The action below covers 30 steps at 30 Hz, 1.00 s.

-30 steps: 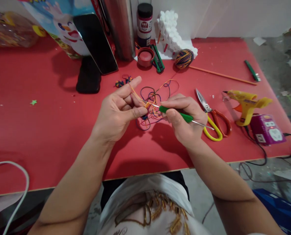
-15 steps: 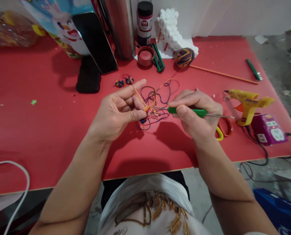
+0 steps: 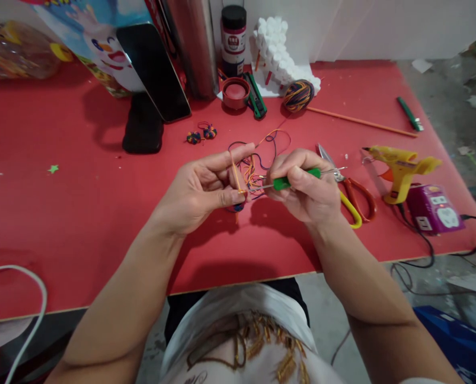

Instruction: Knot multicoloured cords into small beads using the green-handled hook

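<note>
Centrally, above a red counter: left hand, thumb and fingers pinched narrow on a small piece of dark, multicoloured yarn work; an orange strand runs taut from its index finger down to the thumb. Right hand, closed around the green grip of a hook, metal shaft showing at both ends; one tip points left to the piece, and whether it sits in a loop cannot be told. Behind and between the hands, loose yarn in a tangle, a thread leading back towards a ball of the same colours. Beyond the left hand, two yarn bits, side by side. Right of the right hand, scissors, partly covered by it, with red and yellow handles; further right, a yellow glue gun near a purple box. Along the back: a phone, tilted; a steel flask; a black-capped bottle; a red tub, a green cutter just beside it; a white model; an orange stick, one end near the ball. At left, one green star.
</note>
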Tool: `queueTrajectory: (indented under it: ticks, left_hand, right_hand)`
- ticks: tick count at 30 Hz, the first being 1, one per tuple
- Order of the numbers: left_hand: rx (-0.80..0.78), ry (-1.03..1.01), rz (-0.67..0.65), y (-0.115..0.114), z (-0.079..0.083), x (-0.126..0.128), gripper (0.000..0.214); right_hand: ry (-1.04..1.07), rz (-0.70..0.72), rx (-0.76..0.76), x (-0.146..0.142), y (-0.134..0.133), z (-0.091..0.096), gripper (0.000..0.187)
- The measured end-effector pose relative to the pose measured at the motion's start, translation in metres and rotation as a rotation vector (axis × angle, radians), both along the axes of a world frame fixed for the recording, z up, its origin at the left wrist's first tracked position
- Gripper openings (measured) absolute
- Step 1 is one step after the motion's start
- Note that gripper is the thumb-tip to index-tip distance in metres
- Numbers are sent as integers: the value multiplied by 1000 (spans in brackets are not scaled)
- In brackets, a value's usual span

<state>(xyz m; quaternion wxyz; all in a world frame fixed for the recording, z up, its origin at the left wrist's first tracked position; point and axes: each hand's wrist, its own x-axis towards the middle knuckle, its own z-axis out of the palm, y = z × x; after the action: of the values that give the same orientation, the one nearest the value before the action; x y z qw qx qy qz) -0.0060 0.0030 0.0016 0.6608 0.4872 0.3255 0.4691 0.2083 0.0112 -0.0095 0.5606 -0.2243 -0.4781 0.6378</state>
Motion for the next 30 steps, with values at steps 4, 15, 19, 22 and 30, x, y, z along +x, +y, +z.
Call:
queueTrajectory:
  ticks: [4, 15, 19, 22, 30]
  left_hand:
    - [63, 9, 181, -5, -8, 14, 68]
    - [40, 2, 386, -12, -10, 25, 63]
    - [49, -5, 340, -11, -7, 22, 61]
    - [36, -50, 305, -9, -4, 22, 54]
    - [54, 27, 406, -10, -8, 24, 55]
  right_hand:
    - [72, -60, -135, -20, -10, -1, 24]
    - [161, -137, -336, -36, -15, 0, 26]
    - [185, -97, -318, -34, -14, -1, 25]
    - [194, -92, -308, -33, -14, 0, 26]
    - [123, -101, -290, -36, -15, -4, 32]
